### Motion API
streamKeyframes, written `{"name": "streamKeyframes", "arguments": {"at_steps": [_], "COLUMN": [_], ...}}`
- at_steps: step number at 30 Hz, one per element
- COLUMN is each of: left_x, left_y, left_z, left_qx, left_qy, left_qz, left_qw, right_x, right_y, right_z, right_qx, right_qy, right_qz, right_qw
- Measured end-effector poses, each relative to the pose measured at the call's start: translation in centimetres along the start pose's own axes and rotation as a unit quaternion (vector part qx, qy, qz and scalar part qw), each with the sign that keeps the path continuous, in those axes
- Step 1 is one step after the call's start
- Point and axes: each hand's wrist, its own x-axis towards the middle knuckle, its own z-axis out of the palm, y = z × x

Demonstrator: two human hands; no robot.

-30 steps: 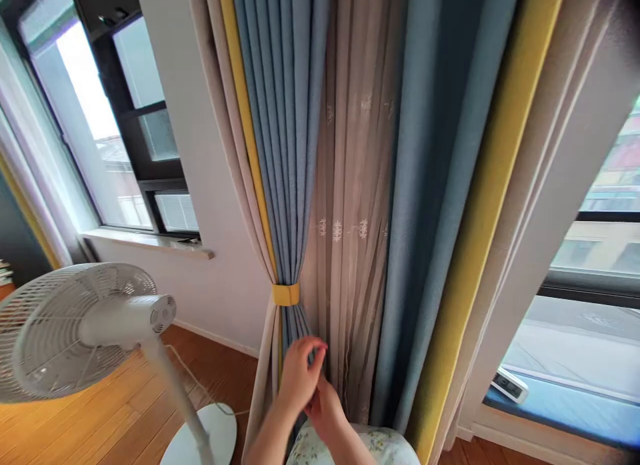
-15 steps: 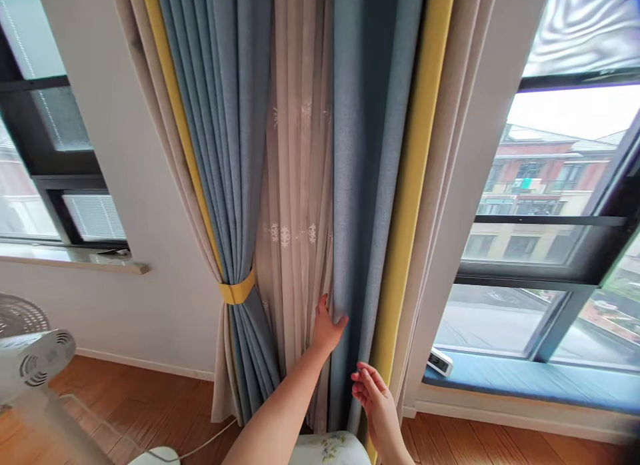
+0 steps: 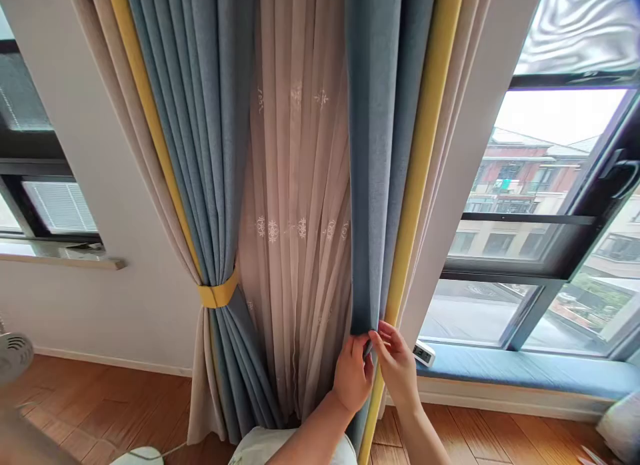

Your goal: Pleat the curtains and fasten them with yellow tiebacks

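A blue curtain with a yellow border hangs in front of me on the right. My left hand is closed on the blue fabric low down, gathering its inner edge. Close beside it, my right hand pinches the same curtain near the yellow border; the fingertips of both hands almost meet. A sheer pinkish curtain with white embroidery hangs behind and to the left. Farther left, another blue curtain is cinched by a yellow tieback.
A cushioned blue window seat runs along the right, with a small digital clock on it. A pale covered seat stands below my arms. Part of a fan and its cable are at the lower left, over the wooden floor.
My left hand has moved right and down from the sheer curtain and closed on the blue curtain. My right hand has risen to grip it too. The fabric is drawn together, showing more sheer.
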Motion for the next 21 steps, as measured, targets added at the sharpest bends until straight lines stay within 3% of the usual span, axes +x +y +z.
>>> {"name": "streamKeyframes", "arguments": {"at_steps": [2,5,8,10,12,17,21], "left_x": [0.1,0.4,0.6,0.6,0.5,0.8,1.6], "left_y": [-0.1,-0.8,-1.9,-2.6,-3.1,-2.9,-2.7], "left_z": [-0.3,-0.9,-1.4,-1.9,-2.4,-3.8,-4.3], "left_qx": [-0.018,-0.043,-0.054,-0.043,-0.037,-0.028,-0.021], "left_qy": [0.006,0.029,0.076,0.109,0.115,0.054,0.045], "left_qz": [-0.024,-0.072,-0.092,-0.083,-0.07,-0.102,-0.092], "left_qw": [1.0,0.996,0.991,0.99,0.99,0.993,0.994], "right_x": [-0.1,-0.6,-0.8,-0.5,0.0,1.0,0.3], "right_y": [-0.1,-0.3,-0.3,0.0,0.6,2.7,3.6], "right_z": [-0.1,-0.1,0.0,0.3,0.7,2.7,4.4], "right_qx": [-0.014,-0.062,-0.125,-0.149,-0.156,-0.145,-0.15], "right_qy": [-0.015,-0.032,0.065,0.133,0.136,0.036,0.035], "right_qz": [-0.004,-0.072,-0.145,-0.159,-0.145,-0.039,-0.041], "right_qw": [1.0,0.995,0.979,0.967,0.968,0.988,0.987]}}
